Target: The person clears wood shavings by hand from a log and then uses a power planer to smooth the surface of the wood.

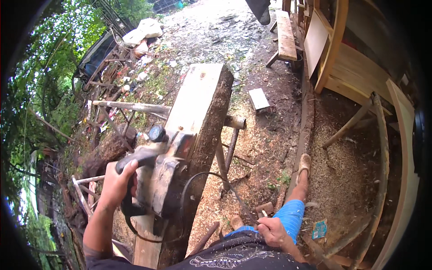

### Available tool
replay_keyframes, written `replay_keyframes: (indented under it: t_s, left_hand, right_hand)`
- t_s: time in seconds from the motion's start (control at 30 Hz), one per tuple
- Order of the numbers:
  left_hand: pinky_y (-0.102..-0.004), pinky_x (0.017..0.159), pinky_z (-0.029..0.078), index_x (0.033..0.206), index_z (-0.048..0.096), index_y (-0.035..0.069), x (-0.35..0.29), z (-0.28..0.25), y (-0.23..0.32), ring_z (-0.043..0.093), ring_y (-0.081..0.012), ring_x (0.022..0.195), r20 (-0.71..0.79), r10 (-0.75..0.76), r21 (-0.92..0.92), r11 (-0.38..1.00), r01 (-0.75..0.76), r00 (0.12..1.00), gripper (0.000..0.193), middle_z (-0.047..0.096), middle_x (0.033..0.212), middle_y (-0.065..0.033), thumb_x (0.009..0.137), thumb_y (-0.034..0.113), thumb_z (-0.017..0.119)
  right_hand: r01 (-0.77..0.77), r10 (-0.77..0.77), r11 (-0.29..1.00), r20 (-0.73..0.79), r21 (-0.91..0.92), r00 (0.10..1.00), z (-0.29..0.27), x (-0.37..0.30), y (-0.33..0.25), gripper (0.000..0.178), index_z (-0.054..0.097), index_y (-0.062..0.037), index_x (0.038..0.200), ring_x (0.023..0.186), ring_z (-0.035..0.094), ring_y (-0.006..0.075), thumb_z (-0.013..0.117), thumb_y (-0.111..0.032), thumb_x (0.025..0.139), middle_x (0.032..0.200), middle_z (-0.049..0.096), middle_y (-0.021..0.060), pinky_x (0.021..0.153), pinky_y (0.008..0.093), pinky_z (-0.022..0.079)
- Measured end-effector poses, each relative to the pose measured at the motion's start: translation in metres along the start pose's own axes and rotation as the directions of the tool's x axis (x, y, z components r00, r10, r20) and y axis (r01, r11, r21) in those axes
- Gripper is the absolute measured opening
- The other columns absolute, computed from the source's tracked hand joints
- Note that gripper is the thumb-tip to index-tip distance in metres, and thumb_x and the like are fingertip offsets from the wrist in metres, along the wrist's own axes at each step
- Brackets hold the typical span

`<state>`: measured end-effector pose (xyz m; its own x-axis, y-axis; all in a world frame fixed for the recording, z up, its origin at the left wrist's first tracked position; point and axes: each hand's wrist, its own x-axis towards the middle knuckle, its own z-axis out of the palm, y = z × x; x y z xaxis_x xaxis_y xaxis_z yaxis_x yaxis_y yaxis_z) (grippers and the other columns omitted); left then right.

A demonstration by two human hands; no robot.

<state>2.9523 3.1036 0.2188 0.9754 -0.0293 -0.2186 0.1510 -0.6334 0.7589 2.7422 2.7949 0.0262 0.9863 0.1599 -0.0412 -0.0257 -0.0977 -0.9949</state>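
My left hand (119, 182) is wrapped around the rear handle of a dusty electric hand planer (156, 186). The planer rests on the pale upper face of a long, thick timber beam (194, 99), whose side still carries dark bark. A round dark knob (156, 133) rises from the planer's far end. From the tool, a black power cord (234, 191) loops over the beam toward my lap. There my right hand (272, 234) is closed, with the cord running into its fingers. The planer looks slightly blurred.
A round-pole trestle (135, 106) supports the beam. Wood shavings (258, 153) cover the ground. A short wood block (258, 99) lies right of the beam, beyond it a low wooden bench (285, 38). Wooden furniture frames (333, 49) stand at right, and a blue packet (319, 228) lies near my leg.
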Motion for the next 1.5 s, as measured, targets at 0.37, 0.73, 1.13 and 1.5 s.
replay_keyframes:
  t_s: [0.37,0.73,1.13,1.5]
  left_hand:
    - [-0.0258,0.039,0.039,0.069,0.053,0.008,0.224,0.098,0.126,0.046,-0.0108,0.04,0.071,0.099,-0.009,0.995,-0.099,0.993,0.039,0.049,0.054,-0.001,0.085,0.043,0.059]
    - [-0.0288,0.038,0.041,0.077,0.059,0.006,0.34,0.145,0.193,0.048,-0.0139,0.043,0.145,0.236,-0.123,0.968,-0.219,0.961,0.029,0.05,0.056,-0.0031,0.082,0.034,0.065]
    - [-0.0296,0.041,0.043,0.068,0.059,0.003,0.335,0.13,0.18,0.051,-0.0152,0.043,0.031,0.332,-0.201,0.926,-0.319,0.943,0.01,0.055,0.057,-0.0063,0.069,0.011,0.064]
    - [-0.0265,0.039,0.043,0.07,0.056,0.001,0.102,0.024,0.034,0.052,-0.0123,0.042,-0.048,0.184,-0.029,0.982,-0.186,0.982,0.015,0.053,0.057,-0.0034,0.068,0.012,0.067]
  right_hand:
    - [-0.104,0.12,0.992,-0.318,0.068,0.941,-0.037,-0.001,0.042,0.029,0.056,0.0007,0.077,0.048,0.048,0.0171,0.05,-0.023,0.093,0.055,0.05,0.0084,0.047,0.0322,0.04]
    - [-0.047,-0.005,0.995,-0.493,-0.093,0.87,-0.069,-0.036,0.027,0.04,0.057,0.0,0.072,0.049,0.05,0.0123,0.048,-0.031,0.095,0.055,0.051,0.0048,0.046,0.027,0.038]
    - [-0.195,0.081,0.971,-0.581,-0.136,0.81,-0.112,-0.097,0.038,0.032,0.056,0.0003,0.068,0.047,0.053,0.0174,0.05,-0.022,0.091,0.052,0.052,0.0079,0.047,0.0301,0.041]
    - [-0.175,-0.087,0.928,-0.649,-0.328,0.756,-0.083,-0.094,0.064,0.024,0.059,0.0015,0.071,0.051,0.05,0.0169,0.064,-0.019,0.083,0.057,0.052,0.0093,0.05,0.0307,0.039]
